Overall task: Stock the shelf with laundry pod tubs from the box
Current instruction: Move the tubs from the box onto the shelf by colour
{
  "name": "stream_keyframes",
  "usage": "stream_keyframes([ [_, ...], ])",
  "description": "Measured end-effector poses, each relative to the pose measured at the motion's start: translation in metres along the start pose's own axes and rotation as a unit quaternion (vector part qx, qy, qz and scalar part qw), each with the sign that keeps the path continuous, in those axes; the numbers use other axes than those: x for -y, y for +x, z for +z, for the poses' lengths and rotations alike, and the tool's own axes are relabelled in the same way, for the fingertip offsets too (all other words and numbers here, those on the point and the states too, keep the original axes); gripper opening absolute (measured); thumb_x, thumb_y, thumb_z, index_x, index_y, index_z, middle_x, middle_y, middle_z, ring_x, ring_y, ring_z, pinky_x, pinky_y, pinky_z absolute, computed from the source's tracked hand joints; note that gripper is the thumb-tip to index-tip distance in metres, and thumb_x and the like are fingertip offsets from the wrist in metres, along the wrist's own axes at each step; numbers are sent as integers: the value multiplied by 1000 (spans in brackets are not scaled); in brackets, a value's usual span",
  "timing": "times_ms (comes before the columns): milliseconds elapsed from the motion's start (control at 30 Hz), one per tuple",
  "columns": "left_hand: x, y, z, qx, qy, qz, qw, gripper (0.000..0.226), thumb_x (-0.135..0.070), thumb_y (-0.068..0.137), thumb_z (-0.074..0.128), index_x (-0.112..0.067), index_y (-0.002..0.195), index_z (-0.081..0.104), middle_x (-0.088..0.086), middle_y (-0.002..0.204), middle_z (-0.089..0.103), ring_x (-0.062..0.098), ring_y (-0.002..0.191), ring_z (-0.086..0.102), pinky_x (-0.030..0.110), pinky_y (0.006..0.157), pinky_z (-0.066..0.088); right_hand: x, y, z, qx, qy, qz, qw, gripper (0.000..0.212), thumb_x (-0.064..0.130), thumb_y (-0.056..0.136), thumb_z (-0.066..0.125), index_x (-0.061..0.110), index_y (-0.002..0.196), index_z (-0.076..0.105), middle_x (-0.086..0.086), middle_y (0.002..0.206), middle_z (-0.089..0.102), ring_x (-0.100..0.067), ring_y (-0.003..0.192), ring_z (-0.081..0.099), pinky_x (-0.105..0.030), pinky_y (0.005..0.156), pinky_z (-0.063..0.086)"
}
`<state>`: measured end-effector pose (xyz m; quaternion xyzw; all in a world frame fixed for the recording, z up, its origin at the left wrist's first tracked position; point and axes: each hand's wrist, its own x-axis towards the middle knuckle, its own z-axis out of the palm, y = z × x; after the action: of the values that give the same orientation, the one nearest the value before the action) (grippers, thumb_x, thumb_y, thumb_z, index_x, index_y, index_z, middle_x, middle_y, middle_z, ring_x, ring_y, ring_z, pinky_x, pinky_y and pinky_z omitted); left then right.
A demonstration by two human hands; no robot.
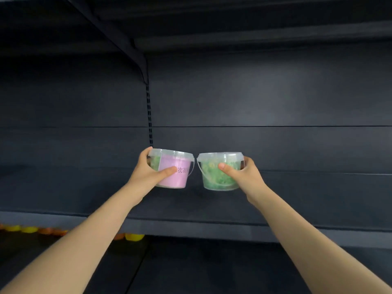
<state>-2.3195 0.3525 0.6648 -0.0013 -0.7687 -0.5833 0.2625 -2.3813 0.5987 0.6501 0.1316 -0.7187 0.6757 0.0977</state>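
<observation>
My left hand (pixel 148 172) grips a clear lidded tub with a pink label (pixel 177 172), thumb across its front. My right hand (pixel 244 175) grips a second clear tub (pixel 216 177) with green pods showing through its wall. Both tubs are upright, side by side with a small gap, held over the dark shelf board (pixel 212 206) near its back panel. I cannot tell whether their bases touch the board. The box is out of view.
A dark shelf (pixel 233 22) hangs overhead on a bracket (pixel 135 52), with a slotted upright (pixel 149 115) behind the tubs. Yellow and orange items (pixel 133 237) line the lower level at left, below the shelf's front edge (pixel 212 230).
</observation>
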Motion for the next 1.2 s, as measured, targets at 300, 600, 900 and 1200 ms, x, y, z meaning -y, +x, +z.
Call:
stream_keyframes([
  [300,80,142,-34,82,46,15,995,96,-21,72,80,-24,145,19,-7,125,43,10,109,48,27,95,41,-45,99,90,-61,-41,36,997,90,43,59,86,15,131,41,4,119,58,-16,108,60,-40,98,49],
  [600,142,203,-26,107,73,35,991,102,-25,68,82,-17,145,15,0,142,36,11,122,41,25,100,35,-66,143,130,-103,-100,38,989,87,31,69,83,11,136,31,8,113,48,-13,105,53,-24,85,43],
  [900,150,209,-42,169,141,39,975,95,-18,70,82,-19,144,22,-14,123,42,9,114,45,22,93,36,-77,157,124,-56,-206,38,976,96,61,37,82,21,119,52,0,119,60,-14,106,60,-37,93,52],
  [1200,154,208,-45,124,159,48,978,88,-24,69,83,-21,139,30,-13,119,47,9,107,47,23,90,38,-76,159,134,-33,-197,33,979,95,56,40,87,20,121,53,2,116,63,-13,105,62,-36,92,53],
])
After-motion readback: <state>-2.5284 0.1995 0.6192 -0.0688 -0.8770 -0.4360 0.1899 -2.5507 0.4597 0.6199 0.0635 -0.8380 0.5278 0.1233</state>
